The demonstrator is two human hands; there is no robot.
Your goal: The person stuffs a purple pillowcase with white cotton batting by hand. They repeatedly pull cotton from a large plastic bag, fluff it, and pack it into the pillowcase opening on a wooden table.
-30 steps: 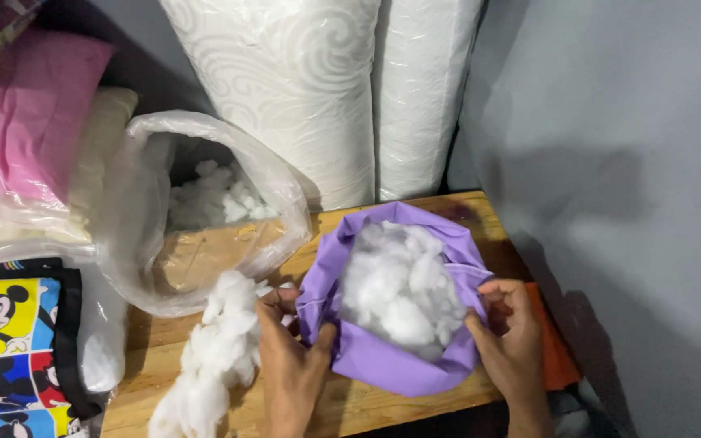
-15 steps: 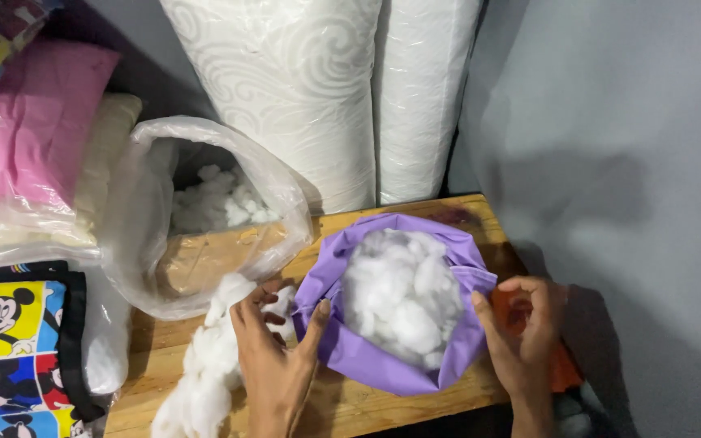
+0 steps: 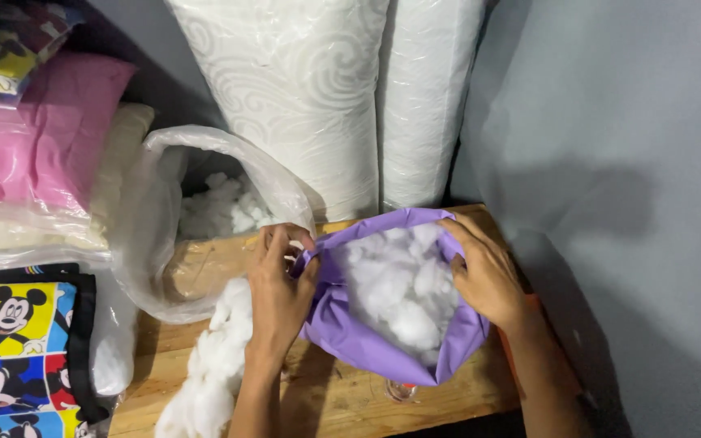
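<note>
Head view: both hands, left point(image 3: 279, 280) and right point(image 3: 487, 276), pinch the upward-opening purple cover point(image 3: 367, 345).

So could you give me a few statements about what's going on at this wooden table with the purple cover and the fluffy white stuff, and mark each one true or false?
1. Both hands grip the rim of the purple cover. True: the left hand holds its left edge and the right hand its far right edge.
2. The purple cover is empty. False: white stuffing fills its opening.
3. A loose heap of stuffing lies on the wooden table left of the cover. True.
4. The clear plastic bag is tied shut. False: its mouth gapes open, with stuffing inside.
5. The pink cushion lies on the table. False: it is stacked at the far left, off the table.
</note>
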